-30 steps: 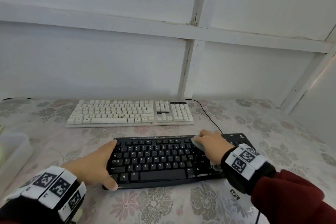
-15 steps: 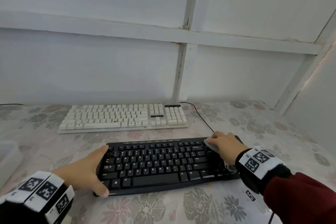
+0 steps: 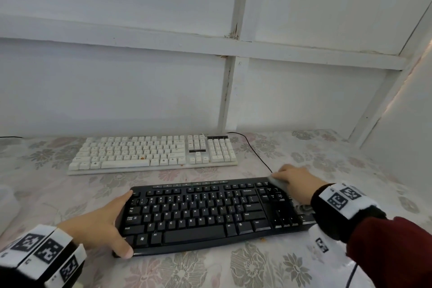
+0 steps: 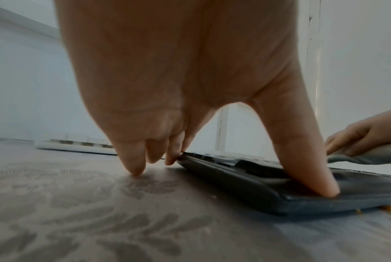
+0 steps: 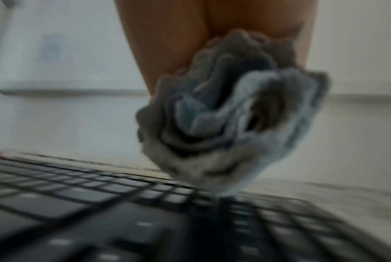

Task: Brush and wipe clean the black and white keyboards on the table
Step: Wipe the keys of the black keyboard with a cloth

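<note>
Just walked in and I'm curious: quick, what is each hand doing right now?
Left hand: open, fingers straight, bracing the black keyboard at its left end.
Right hand: closed around a bunched grey cloth, on the keyboard's far right corner.

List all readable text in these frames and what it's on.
Black keyboard, key legends in the head view:
"Q W E R T Y U I O P"
"A S D F G H J K L"
"Z X C V B N M"
"Backspace", "Enter", "Shift", "Ctrl", "Alt", "Caps Lock"
Its function row: too small to read.
White keyboard: legends too small to read.
Wristbands: square coded markers only, no words.
Wrist views: nothing legible.
</note>
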Motion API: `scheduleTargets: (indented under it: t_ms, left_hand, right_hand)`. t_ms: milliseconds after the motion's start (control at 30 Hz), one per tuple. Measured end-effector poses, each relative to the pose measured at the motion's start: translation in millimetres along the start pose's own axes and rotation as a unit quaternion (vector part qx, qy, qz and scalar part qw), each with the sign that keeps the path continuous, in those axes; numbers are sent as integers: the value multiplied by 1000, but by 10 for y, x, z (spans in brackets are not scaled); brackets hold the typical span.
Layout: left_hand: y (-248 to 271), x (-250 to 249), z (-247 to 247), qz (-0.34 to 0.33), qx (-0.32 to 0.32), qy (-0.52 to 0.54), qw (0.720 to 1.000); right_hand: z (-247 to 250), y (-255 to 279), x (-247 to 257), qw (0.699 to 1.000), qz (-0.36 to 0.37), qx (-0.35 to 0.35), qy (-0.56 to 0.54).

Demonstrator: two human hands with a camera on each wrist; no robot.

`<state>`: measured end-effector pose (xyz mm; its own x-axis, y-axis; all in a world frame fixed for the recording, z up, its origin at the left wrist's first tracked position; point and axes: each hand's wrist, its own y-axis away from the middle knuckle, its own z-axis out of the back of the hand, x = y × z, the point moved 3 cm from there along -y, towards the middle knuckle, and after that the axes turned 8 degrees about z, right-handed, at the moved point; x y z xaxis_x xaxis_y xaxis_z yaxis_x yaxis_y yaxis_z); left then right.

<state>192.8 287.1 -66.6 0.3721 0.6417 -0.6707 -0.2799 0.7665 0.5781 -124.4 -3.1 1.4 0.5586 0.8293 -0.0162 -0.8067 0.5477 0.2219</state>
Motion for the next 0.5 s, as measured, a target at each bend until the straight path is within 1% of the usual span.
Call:
scheduleTargets:
  t_ms: [67,133,200,333,400,467,500]
  left_hand:
    - [-5,-12,3,5,1,-8,1000]
    - [5,-57,3,17,-2,-16,1000]
    - [8,-69,-4,25,0,-19,1000]
    - [-9,-39,10,19,4,-17,1000]
    - [9,-84,-6,21,6,-16,1000]
    - [33,-152,-27,22,12,-16,1000]
    - [24,-159,-29,25,15,-18,999]
  right_hand:
    - [-35,-38,291,999,38,27,-9]
    - [-35,-60,459,999,31,29,-4]
    - [-13,-39,466,1000,20,3,18]
    - [-54,77,237,998,-53,1,23]
    - [-30,147,29,993,-113,8,35]
    - [40,184,-149,989,-148,13,9]
    - [56,166,-215,988,-153,7,-6]
